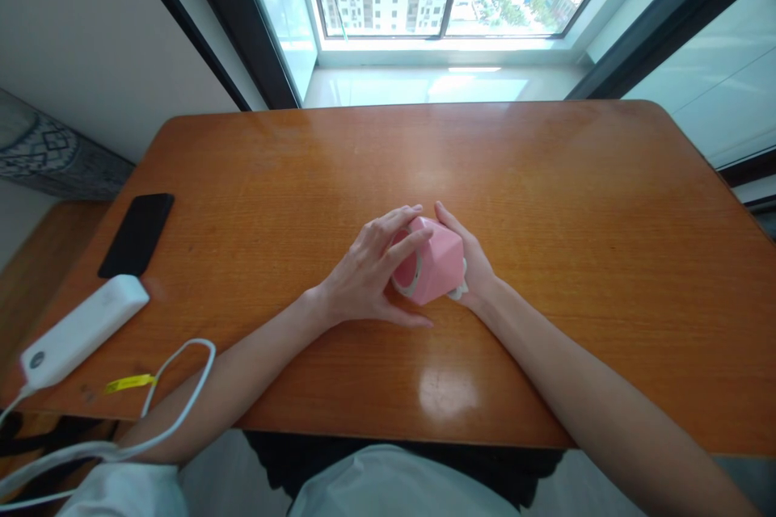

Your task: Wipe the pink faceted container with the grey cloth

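Observation:
A small pink box-shaped object (437,265) with a round white-rimmed opening on its left face sits at the middle of the wooden table (546,202). My left hand (367,275) curls round its left side, fingers over the top and across the round opening, thumb on the table below it. My right hand (471,262) cups the object's right and back side; most of its fingers are hidden behind the object. A bit of white shows under that hand.
A black phone (137,233) lies near the table's left edge. A white power bank (80,330) lies in front of it, with a white cable (175,388) and a yellow tag (128,382). A window runs behind the table.

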{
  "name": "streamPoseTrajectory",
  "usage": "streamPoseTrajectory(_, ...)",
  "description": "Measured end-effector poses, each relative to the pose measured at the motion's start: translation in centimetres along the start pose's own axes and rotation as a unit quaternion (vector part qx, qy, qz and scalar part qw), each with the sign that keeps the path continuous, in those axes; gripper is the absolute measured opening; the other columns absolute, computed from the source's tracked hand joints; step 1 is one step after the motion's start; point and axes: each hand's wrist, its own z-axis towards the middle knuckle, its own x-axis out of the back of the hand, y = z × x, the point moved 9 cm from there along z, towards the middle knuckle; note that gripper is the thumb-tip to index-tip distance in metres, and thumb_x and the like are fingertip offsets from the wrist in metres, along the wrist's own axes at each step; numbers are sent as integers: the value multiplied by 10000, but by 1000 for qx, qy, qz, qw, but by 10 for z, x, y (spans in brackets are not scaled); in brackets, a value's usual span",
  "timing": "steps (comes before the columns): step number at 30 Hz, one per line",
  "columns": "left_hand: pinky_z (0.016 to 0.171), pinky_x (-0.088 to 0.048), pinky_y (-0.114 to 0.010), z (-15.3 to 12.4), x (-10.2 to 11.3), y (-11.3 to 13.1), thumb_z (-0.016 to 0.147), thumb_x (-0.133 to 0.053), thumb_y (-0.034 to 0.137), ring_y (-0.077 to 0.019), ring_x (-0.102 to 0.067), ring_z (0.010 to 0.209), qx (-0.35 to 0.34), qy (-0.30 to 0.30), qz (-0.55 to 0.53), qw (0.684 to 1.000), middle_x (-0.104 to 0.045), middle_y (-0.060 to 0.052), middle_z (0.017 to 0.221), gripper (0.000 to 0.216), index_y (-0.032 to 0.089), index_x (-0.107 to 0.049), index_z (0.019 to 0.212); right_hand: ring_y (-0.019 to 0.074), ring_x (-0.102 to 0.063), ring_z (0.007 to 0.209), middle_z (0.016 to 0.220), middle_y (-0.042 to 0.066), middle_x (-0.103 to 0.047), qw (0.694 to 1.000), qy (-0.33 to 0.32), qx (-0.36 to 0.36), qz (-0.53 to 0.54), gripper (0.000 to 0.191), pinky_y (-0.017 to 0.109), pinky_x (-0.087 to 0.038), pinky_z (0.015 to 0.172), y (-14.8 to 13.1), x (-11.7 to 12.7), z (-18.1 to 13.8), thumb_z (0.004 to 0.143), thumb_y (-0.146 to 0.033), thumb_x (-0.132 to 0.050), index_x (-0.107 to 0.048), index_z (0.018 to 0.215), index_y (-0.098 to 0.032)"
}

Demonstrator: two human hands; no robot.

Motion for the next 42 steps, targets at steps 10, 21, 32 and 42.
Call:
streamPoseTrajectory(10, 1202, -556, -605, 3, 7, -1, 822, -917, 684, -417, -612, 1453, 17, -8, 41, 999, -518, -217, 1641, 1153, 321, -334, 1748, 232, -813, 795, 836, 73, -841, 999, -45, 0, -9, 554, 283, -633, 651, 2, -9, 4, 1019, -733, -687, -811, 1039, -194)
streamPoseTrajectory(21, 1085, -613, -528, 5, 11, -5, 692, -1009, 640, -338, -677, 1259, 51, 47, -50, 996, -627, -137, 1402, 1094, 286, -477, 1580, 147, -574, 508, 626, 6, -698, 998, -23, 35, -49, 638, 268, -458, 479, 7, -2, 5, 831, -852, -820, -730, 797, -222)
streamPoseTrajectory(32, 778, -580, -345, 2, 1, -21, 722, -961, 679, -207, -701, 913, 151, 27, -164, 975, -690, -50, 1213, 989, 292, -457, 1480, 185, -624, 617, 648, 49, -698, 966, 42, 178, -184, 788, 289, -459, 522, -5, -6, -10, 870, -986, -624, -741, 748, -216)
streamPoseTrajectory(42, 725, -552, -331, -8, -11, -30, 749, -872, 788, -195, -667, 835, 183, -15, -233, 955, -695, -47, 1130, 1009, 280, -431, 1501, 111, -365, 463, 502, -7, -443, 764, -10, 443, -469, 783, 311, -255, 496, -30, -38, -49, 1093, -770, -484, -455, 535, -221)
